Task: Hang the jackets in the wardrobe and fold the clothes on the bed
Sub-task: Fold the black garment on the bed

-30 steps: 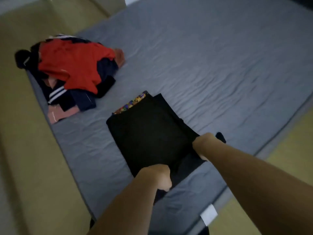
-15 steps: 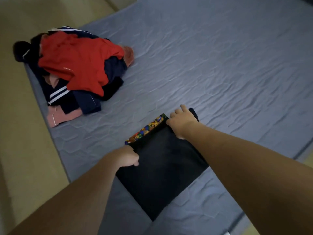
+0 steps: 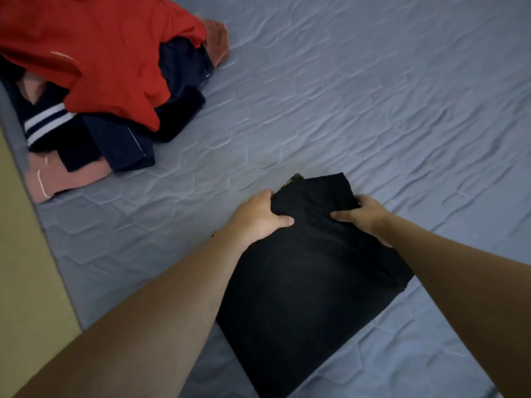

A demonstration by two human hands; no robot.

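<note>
A folded black garment (image 3: 304,282) lies on the grey bed (image 3: 373,96), near its front edge. A sliver of colourful print shows at its far left corner. My left hand (image 3: 258,216) grips the far left corner, thumb on top and fingers tucked under the cloth. My right hand (image 3: 365,216) grips the far right corner the same way. The far end of the garment bunches up between the two hands.
A heap of unfolded clothes sits at the bed's far left: a red top (image 3: 94,53) over navy pieces (image 3: 120,139), one with white stripes, and a pink piece (image 3: 60,179). A yellowish floor (image 3: 26,268) runs along the bed's left edge.
The garment was folded over toward its far end. Both hands went from its near edge to its far corners and now grip them. The view has moved closer to the bed.
</note>
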